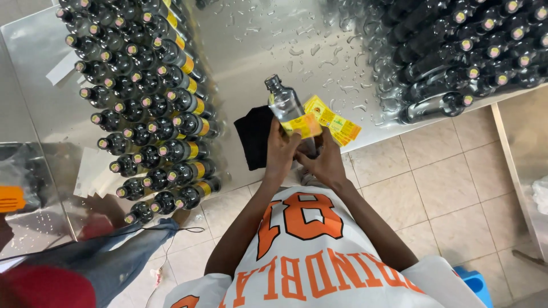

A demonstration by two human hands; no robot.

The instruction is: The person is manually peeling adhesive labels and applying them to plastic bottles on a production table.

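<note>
Both hands grip the clear bottle; left hand fingers and right hand press its yellow label flat.

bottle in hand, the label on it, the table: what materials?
Bottle: clear and see-through, glass or plastic, can't tell; dark cap. Label: yellow, thin, looks like glossy printed paper or film. Table: shiny silver sheet, likely stainless steel; mirrors bottles, water beads on it.

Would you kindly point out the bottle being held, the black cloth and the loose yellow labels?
bottle (283,102), head view, clear shoulder.
black cloth (255,137), head view, middle.
yellow labels (339,125), head view, stack top.
</note>
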